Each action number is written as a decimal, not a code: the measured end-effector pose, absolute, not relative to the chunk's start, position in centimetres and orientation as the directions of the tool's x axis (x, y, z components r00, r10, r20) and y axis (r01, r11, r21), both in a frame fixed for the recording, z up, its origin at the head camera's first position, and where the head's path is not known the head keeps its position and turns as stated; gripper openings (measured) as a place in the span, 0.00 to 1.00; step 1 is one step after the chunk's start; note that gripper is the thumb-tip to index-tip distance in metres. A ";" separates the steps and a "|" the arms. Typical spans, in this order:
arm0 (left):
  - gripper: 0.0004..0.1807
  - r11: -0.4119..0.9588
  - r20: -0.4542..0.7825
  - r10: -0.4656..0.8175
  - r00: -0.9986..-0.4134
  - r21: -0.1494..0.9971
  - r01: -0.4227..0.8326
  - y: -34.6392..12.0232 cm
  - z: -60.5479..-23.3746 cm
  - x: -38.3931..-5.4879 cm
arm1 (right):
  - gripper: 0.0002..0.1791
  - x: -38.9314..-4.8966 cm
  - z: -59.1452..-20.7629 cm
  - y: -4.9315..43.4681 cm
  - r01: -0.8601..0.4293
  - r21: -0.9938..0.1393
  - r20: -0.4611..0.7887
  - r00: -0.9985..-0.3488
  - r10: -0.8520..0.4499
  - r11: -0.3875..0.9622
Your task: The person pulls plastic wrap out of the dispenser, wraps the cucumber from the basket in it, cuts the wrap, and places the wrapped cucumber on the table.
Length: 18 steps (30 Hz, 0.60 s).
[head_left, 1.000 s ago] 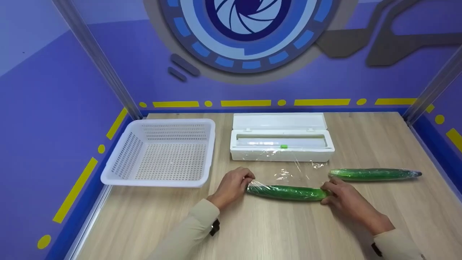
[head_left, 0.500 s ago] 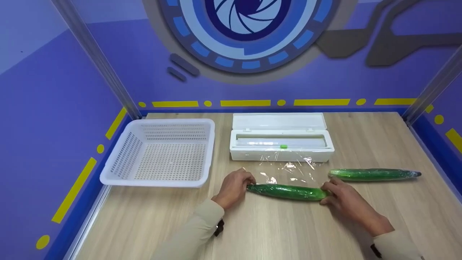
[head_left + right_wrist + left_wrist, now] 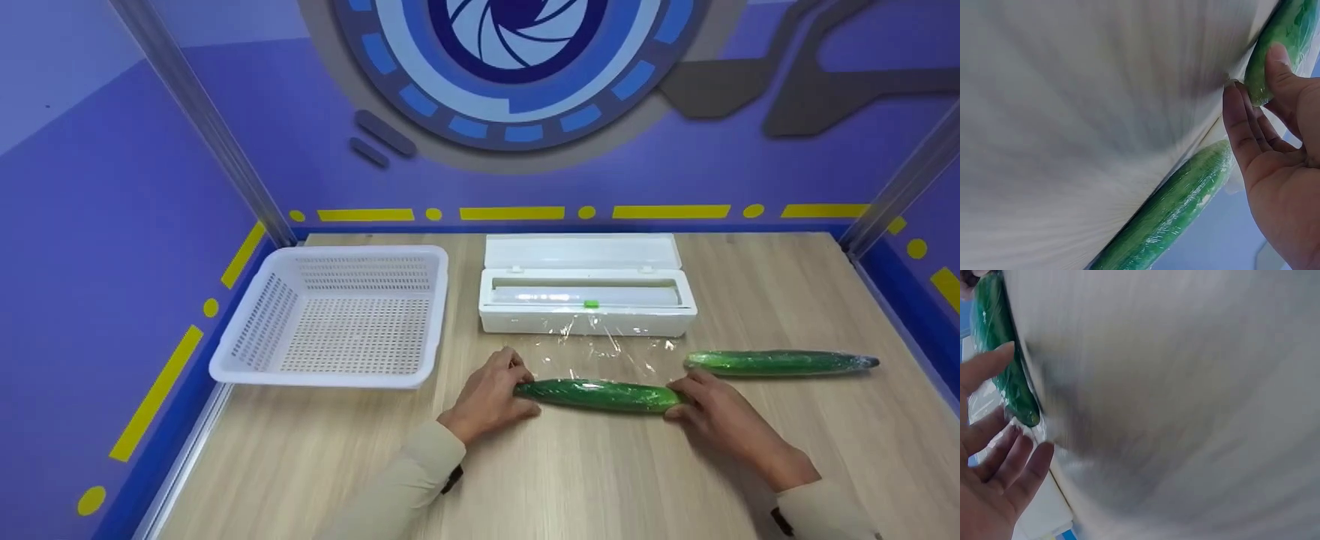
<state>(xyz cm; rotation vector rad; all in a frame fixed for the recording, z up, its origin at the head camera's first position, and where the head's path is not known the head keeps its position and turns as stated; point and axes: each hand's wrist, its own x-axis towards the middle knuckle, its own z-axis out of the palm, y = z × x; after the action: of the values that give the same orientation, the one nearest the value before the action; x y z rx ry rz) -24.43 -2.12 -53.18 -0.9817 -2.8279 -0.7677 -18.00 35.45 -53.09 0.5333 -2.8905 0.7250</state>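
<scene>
A cucumber (image 3: 596, 396) lies crosswise in front of a white cling film box (image 3: 589, 321), with clear cling film (image 3: 592, 356) stretching between them. At its left end is my left hand (image 3: 491, 396), thumb held away and fingers spread beside the tip, as the left wrist view also shows; the fingers touch the film there. My right hand (image 3: 720, 412) pinches the paler right end, its thumb (image 3: 1279, 62) on the cucumber. A second cucumber (image 3: 784, 363), wrapped in film, rests to the right, behind my right hand.
The film box has its lid (image 3: 581, 252) raised, a film roll (image 3: 555, 295) inside and a small green slider (image 3: 591, 304) on its front. A white perforated basket (image 3: 328, 379) stands at the back left. Blue panels (image 3: 420, 187) enclose the wooden table (image 3: 585, 480).
My left thumb has come off the cucumber's left end and stretched outward. The film has shifted and wrinkled differently, and the cucumber has turned slightly. My right hand stays at its end.
</scene>
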 end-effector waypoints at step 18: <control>0.11 0.662 0.234 0.568 -0.789 0.439 0.607 -1.7 -53.6 -25.0 | 0.18 -18.1 -53.3 35.0 -0.390 -0.403 0.296 -0.912 -0.286 0.828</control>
<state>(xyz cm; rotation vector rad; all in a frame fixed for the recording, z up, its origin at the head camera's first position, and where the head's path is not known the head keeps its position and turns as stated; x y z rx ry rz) -25.01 -1.71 -53.59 -0.9888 -2.7934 -0.7807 -18.08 34.99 -53.28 0.5227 -2.7872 0.6853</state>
